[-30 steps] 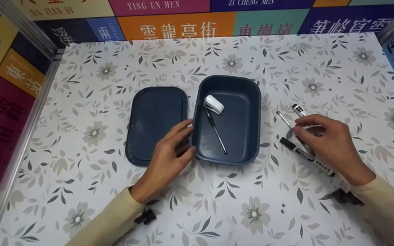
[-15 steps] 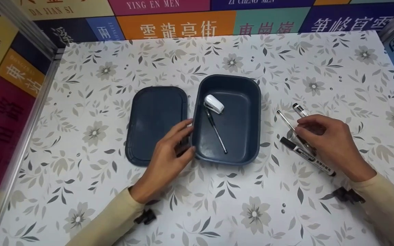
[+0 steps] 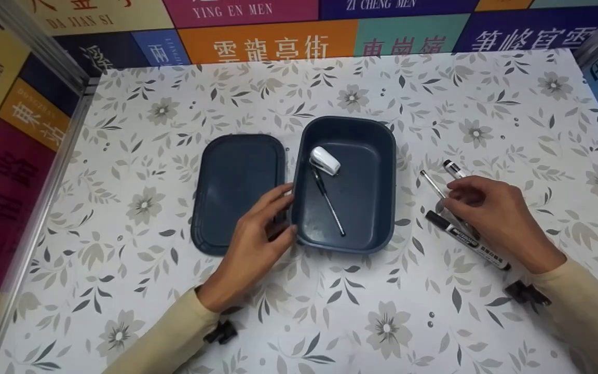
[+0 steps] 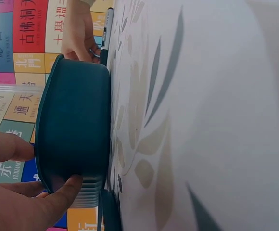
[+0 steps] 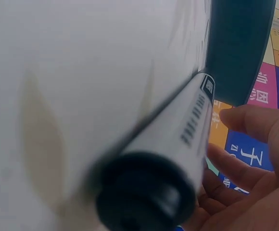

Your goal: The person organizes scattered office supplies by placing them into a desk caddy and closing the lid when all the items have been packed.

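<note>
In the head view, my left hand touches the left side of a dark blue box. In the left wrist view, its thumb tip lies at the rim and another fingertip against the wall. Inside the box are a small white stapler and a clear pen with a black grip. To the right, my right hand is low over a second pen, thumb and index finger apart in the right wrist view. A whiteboard marker lies beside that hand; its dark end looms in the right wrist view.
A dark blue lid lies flat left of the box, partly behind my left hand. Another white pen or marker with a black end is partly hidden by my right hand. Printed colourful panels border the flower-patterned table.
Both hands stay almost in place, the right thumb moving slightly left over the second pen. The whiteboard marker's label appears turned slightly from a second ago. The head view shifts a little.
</note>
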`<state>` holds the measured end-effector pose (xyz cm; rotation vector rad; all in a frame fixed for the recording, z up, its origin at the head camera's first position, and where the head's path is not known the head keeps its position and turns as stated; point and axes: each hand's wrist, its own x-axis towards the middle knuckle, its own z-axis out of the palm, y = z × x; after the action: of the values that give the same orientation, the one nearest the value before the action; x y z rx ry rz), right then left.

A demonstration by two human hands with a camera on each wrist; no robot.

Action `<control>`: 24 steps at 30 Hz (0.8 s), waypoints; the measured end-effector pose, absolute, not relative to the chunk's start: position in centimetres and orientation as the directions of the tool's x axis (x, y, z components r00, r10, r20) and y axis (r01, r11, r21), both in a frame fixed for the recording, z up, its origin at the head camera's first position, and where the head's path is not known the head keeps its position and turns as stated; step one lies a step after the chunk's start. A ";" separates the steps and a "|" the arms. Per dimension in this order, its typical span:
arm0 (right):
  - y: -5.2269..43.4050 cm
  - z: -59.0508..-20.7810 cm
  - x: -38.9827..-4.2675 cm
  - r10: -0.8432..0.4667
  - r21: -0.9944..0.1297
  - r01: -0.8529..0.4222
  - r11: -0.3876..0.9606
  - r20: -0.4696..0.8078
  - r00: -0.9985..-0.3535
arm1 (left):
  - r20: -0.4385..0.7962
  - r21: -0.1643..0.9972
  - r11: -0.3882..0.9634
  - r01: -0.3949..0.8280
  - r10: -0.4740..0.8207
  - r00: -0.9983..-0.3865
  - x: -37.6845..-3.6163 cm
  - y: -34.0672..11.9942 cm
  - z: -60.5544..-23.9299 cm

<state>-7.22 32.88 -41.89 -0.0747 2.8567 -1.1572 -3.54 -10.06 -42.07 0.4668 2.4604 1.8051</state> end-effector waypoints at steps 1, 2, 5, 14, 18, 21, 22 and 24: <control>32.8 -41.9 -7.2 -0.071 -0.689 -0.025 0.725 -0.038 -0.997 | 0.133 0.939 0.273 0.209 0.274 -0.953 -3.5 -10.1 -42.1; 32.8 -41.8 -7.2 -0.070 -0.684 -0.023 0.729 -0.042 -0.997 | 0.136 0.938 0.274 0.213 0.275 -0.952 -3.5 -10.1 -42.1; 32.7 -41.8 -7.3 -0.086 -0.663 -0.036 0.748 -0.043 -0.995 | 0.140 0.935 0.278 0.218 0.275 -0.951 -3.5 -10.1 -42.1; 32.7 -42.0 -7.9 -0.113 -0.645 -0.054 0.763 -0.051 -0.992 | 0.142 0.934 0.280 0.220 0.273 -0.951 -3.6 -10.1 -42.1; 32.9 -42.2 -8.2 -0.124 -0.638 -0.053 0.768 -0.067 -0.990 | 0.147 0.931 0.286 0.226 0.274 -0.951 -3.6 -10.1 -42.1; 32.9 -42.2 -8.3 -0.133 -0.630 -0.058 0.774 -0.072 -0.989 | 0.147 0.931 0.285 0.226 0.273 -0.951 -3.6 -10.1 -42.2; 32.9 -42.2 -8.3 -0.139 -0.630 -0.063 0.774 -0.071 -0.988 | 0.146 0.931 0.286 0.225 0.273 -0.951 -3.6 -10.1 -42.2; 32.8 -42.2 -8.3 -0.149 -0.627 -0.074 0.776 -0.068 -0.987 | 0.145 0.933 0.282 0.224 0.273 -0.951 -3.6 -10.1 -42.2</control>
<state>-8.34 32.80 -42.18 -0.1798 2.8526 -0.9992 -3.61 -10.09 -42.20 0.4809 2.4805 1.7939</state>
